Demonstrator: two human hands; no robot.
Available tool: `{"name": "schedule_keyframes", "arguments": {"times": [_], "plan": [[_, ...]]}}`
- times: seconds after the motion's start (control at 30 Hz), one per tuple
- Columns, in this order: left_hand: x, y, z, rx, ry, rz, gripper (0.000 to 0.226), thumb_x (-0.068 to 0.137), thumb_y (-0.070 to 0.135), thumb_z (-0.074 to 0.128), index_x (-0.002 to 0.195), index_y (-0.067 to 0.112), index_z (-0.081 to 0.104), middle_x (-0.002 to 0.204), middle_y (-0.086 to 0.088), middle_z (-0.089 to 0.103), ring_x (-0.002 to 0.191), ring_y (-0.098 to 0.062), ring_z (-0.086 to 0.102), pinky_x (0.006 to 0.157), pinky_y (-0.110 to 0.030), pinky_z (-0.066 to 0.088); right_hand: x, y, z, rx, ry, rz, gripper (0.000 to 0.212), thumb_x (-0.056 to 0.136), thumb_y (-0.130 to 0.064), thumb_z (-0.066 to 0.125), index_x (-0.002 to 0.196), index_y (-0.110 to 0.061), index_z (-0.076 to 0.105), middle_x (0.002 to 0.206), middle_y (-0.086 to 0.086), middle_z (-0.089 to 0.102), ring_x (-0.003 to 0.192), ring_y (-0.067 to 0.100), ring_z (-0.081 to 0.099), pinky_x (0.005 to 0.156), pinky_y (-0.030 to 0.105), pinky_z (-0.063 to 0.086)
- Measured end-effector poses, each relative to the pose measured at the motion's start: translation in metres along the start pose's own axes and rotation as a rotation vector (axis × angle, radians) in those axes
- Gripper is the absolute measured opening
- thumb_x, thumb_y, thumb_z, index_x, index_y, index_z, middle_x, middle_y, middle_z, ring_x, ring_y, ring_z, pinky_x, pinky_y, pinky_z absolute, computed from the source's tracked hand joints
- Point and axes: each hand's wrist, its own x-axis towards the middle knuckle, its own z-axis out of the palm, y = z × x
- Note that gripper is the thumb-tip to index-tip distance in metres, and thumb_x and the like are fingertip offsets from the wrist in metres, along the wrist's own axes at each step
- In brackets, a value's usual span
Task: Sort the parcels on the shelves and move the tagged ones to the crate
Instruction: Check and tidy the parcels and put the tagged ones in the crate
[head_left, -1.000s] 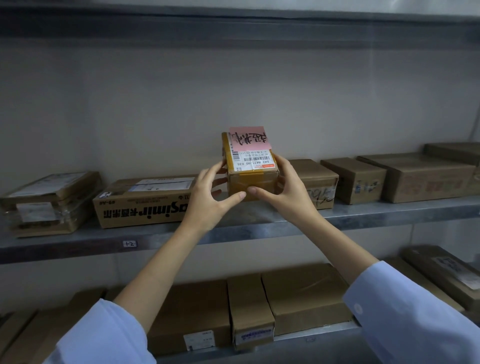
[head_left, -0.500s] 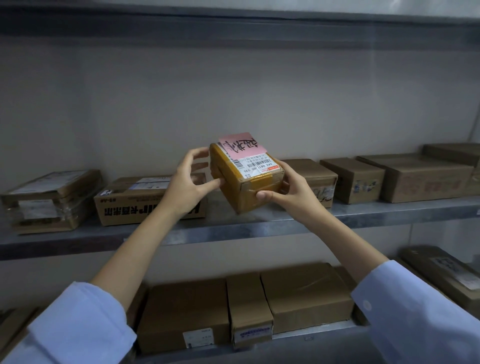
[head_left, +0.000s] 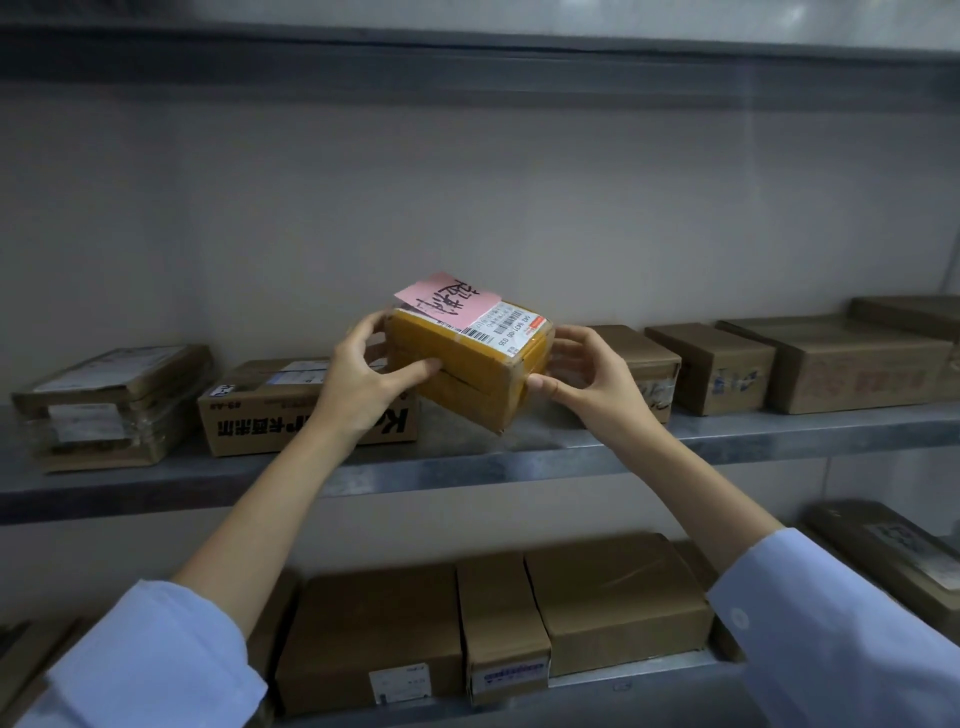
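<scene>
Head camera: both hands clamp the taped yellow parcel (head_left: 470, 366) above the shelf edge (head_left: 519, 462), left hand (head_left: 363, 376) and right hand (head_left: 589, 379) on opposite ends, tilting it, likely so its pink tag (head_left: 449, 299) reads.

Both hands hold a small yellow-taped cardboard parcel (head_left: 470, 371) tilted above the grey metal shelf (head_left: 727, 441): left hand (head_left: 363, 376) on its left side, right hand (head_left: 587, 382) on its right. A pink handwritten tag (head_left: 449, 298) tops it.
</scene>
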Motion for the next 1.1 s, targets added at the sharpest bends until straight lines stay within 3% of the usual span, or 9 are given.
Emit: {"name": "schedule_keyframes", "arguments": {"times": [0.2,0.4,0.53,0.6,0.7,0.83,0.93,1.1], "plan": [[-0.006,-0.002,-0.003,0.019,0.069,-0.017,0.058,0.075,0.026,0.083,0.126,0.023,0.056,0.129,0.004,0.058,0.122,-0.014,0.051,0.105,-0.045,0.045,0.002,0.000,0.003,0.007,0.047,-0.002,0.059,0.073,-0.028,0.079,0.125,-0.012,0.054,0.121,-0.002,0.063,0.100,0.007,0.067,0.078,0.017,0.054],[-0.010,-0.003,-0.007,-0.106,0.021,-0.052,0.045,0.078,0.014,0.079,0.115,0.023,0.054,0.124,0.003,0.062,0.119,-0.010,0.056,0.098,-0.031,0.050,0.003,0.001,0.003,0.001,0.024,-0.015,0.041,0.090,-0.016,0.068,0.129,-0.015,0.055,0.125,-0.005,0.063,0.109,-0.001,0.062,0.083,0.014,0.051],[-0.012,-0.004,-0.009,-0.122,-0.003,-0.060,0.041,0.081,0.010,0.076,0.112,0.023,0.053,0.124,0.000,0.063,0.115,-0.008,0.058,0.098,-0.037,0.052,0.002,-0.001,0.002,0.013,-0.020,-0.016,0.038,0.095,-0.022,0.061,0.133,-0.021,0.056,0.128,-0.008,0.063,0.114,-0.001,0.059,0.089,0.018,0.052],[-0.013,-0.004,-0.010,-0.128,0.003,-0.058,0.040,0.081,0.009,0.075,0.110,0.026,0.054,0.122,0.003,0.063,0.113,-0.006,0.059,0.097,-0.042,0.052,0.001,-0.003,0.003,0.047,-0.039,0.011,0.041,0.094,-0.032,0.059,0.134,-0.025,0.056,0.129,-0.011,0.063,0.116,0.000,0.059,0.090,0.023,0.052],[-0.013,-0.003,-0.010,-0.116,-0.021,-0.037,0.042,0.080,0.010,0.077,0.108,0.031,0.053,0.118,0.010,0.061,0.113,-0.003,0.058,0.097,-0.047,0.052,-0.001,-0.005,0.005,0.056,-0.057,0.029,0.062,0.082,-0.045,0.064,0.139,-0.022,0.052,0.133,-0.008,0.061,0.121,0.004,0.057,0.097,0.030,0.051],[-0.017,0.000,-0.009,-0.137,-0.072,-0.014,0.049,0.071,0.018,0.075,0.113,0.028,0.052,0.119,0.010,0.059,0.119,-0.012,0.057,0.100,-0.052,0.048,0.000,-0.002,0.007,-0.011,-0.037,0.013,0.084,0.067,-0.041,0.080,0.141,-0.021,0.045,0.138,-0.005,0.055,0.127,0.010,0.052,0.104,0.036,0.048],[-0.018,0.000,-0.009,-0.110,-0.118,0.018,0.056,0.071,0.019,0.074,0.123,0.020,0.050,0.129,0.003,0.058,0.122,-0.014,0.056,0.106,-0.048,0.045,0.003,0.003,0.006,-0.013,-0.010,0.001,0.084,0.065,-0.037,0.081,0.139,-0.020,0.046,0.136,-0.003,0.056,0.125,0.011,0.054,0.102,0.038,0.050],[-0.017,-0.004,-0.012,-0.121,-0.154,0.029,0.062,0.071,0.011,0.072,0.127,0.020,0.049,0.138,-0.001,0.051,0.123,-0.020,0.055,0.107,-0.052,0.042,0.008,0.008,-0.001,0.054,-0.053,-0.042,0.078,0.072,-0.021,0.079,0.141,-0.016,0.044,0.137,0.003,0.057,0.127,0.013,0.055,0.100,0.027,0.049]]}}
